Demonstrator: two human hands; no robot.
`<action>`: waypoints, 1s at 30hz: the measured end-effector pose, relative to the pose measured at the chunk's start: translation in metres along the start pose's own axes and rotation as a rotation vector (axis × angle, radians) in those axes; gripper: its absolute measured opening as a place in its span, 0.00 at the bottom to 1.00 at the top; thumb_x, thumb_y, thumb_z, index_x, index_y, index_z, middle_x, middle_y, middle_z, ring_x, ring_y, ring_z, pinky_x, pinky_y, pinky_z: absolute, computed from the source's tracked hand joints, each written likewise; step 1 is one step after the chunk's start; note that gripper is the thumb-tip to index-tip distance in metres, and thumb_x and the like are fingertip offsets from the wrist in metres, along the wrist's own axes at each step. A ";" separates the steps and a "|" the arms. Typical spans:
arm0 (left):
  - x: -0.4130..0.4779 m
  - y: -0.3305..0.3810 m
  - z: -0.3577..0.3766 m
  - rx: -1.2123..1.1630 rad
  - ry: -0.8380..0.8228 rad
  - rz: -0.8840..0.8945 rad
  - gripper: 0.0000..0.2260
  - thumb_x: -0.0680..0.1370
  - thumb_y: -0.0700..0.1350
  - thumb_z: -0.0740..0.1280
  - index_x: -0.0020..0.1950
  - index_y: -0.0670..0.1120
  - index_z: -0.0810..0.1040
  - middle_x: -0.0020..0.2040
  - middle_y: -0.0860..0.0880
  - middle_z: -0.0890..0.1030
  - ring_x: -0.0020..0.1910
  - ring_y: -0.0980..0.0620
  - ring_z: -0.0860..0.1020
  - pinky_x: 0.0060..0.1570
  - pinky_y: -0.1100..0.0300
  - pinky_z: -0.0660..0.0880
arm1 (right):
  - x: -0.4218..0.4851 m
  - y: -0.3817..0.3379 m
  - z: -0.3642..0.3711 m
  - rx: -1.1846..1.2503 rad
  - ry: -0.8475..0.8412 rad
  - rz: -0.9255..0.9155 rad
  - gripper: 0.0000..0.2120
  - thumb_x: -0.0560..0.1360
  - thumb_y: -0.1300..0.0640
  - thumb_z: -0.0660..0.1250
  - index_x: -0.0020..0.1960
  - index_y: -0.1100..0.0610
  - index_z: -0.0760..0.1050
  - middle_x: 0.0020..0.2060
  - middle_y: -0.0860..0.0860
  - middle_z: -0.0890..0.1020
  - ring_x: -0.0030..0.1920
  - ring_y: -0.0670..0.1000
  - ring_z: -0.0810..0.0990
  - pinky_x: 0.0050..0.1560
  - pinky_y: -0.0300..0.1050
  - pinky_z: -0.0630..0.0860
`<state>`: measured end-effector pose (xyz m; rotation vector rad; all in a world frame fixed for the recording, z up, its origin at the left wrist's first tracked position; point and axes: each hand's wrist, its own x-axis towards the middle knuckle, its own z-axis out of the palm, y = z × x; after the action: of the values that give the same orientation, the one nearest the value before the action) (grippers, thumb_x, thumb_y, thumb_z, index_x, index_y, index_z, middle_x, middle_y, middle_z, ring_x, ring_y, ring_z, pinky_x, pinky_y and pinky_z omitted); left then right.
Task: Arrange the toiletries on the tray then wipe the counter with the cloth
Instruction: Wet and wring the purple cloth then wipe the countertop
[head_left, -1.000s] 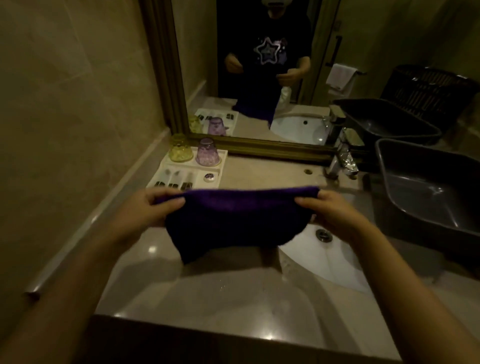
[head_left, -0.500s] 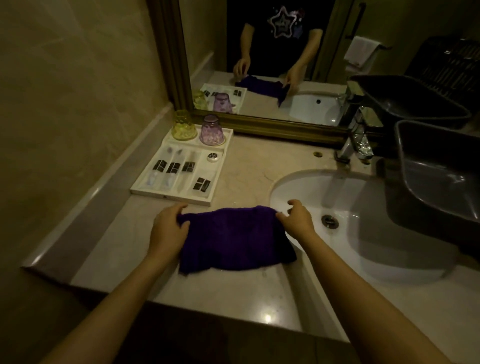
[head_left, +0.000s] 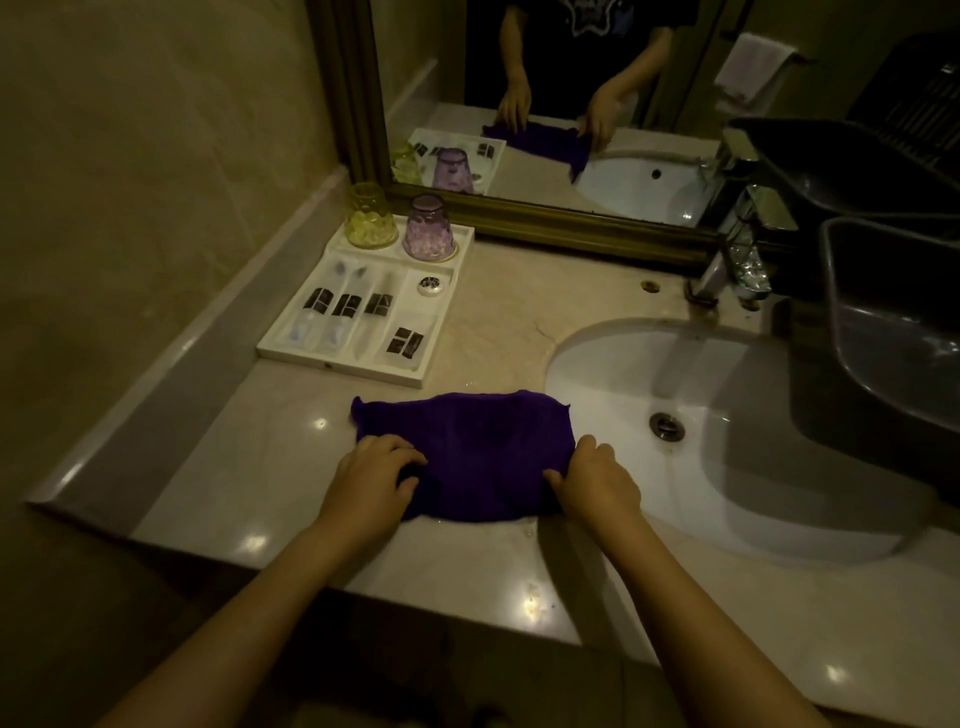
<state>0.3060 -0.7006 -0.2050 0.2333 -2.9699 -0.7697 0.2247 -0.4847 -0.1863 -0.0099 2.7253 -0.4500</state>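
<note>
Purple cloth (head_left: 467, 452): spread flat on the tabletop (head_left: 249, 467), just in front of the tray, its right edge reaching the rim of the sink.
Left hand (head_left: 374, 480): palm down on the near left part of the cloth, fingers (head_left: 410, 457) curled and pinching a fold of fabric.
Right hand (head_left: 597, 480): on the near right corner of the cloth, fingers (head_left: 556, 475) bent narrow and gripping the edge.
White tray (head_left: 343, 364): behind the cloth, against the left back corner of the tabletop, divided into compartments.
Tray contents: three clear packets with dark labels (head_left: 343, 306) side by side in the long left compartments; one flat dark-labelled packet (head_left: 405, 343) in the near right compartment; small round white container (head_left: 431, 285) behind that packet.
Yellow glass (head_left: 370, 218): upside down in the back left compartment of the tray.
Purple glass (head_left: 430, 231): upside down, just right of the yellow glass, not quite touching it.
Sink (head_left: 597, 374): white oval basin right of the cloth, drain (head_left: 666, 426) visible.
Faucet (head_left: 727, 270): chrome, behind the sink.
Dark plastic basin (head_left: 883, 312): right of the sink, overhanging its far side.
Mirror (head_left: 571, 218): gold-framed, behind the tray, showing both hands and the cloth.
</note>
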 end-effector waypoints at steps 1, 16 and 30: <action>0.003 0.002 -0.002 -0.017 -0.016 -0.013 0.12 0.76 0.43 0.64 0.59 0.47 0.78 0.60 0.49 0.77 0.59 0.51 0.71 0.61 0.60 0.64 | -0.001 -0.001 0.000 0.059 -0.021 0.018 0.21 0.76 0.51 0.64 0.63 0.61 0.63 0.60 0.59 0.71 0.55 0.57 0.76 0.50 0.46 0.74; 0.037 -0.002 -0.069 -0.881 0.129 -0.482 0.11 0.78 0.39 0.60 0.59 0.42 0.75 0.48 0.44 0.79 0.42 0.52 0.78 0.40 0.62 0.76 | -0.037 -0.118 0.040 0.003 0.211 -0.772 0.15 0.74 0.57 0.65 0.60 0.57 0.71 0.59 0.55 0.75 0.58 0.57 0.71 0.61 0.53 0.68; 0.020 -0.083 -0.019 0.017 0.251 -0.129 0.20 0.80 0.49 0.53 0.72 0.50 0.61 0.75 0.48 0.62 0.74 0.53 0.55 0.71 0.51 0.55 | -0.005 -0.099 0.100 -0.187 0.071 -0.760 0.30 0.77 0.36 0.39 0.74 0.46 0.39 0.76 0.48 0.42 0.75 0.52 0.36 0.73 0.56 0.33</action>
<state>0.2989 -0.7842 -0.2282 0.4880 -2.7462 -0.6723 0.2610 -0.6095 -0.2412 -1.1170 2.7345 -0.3868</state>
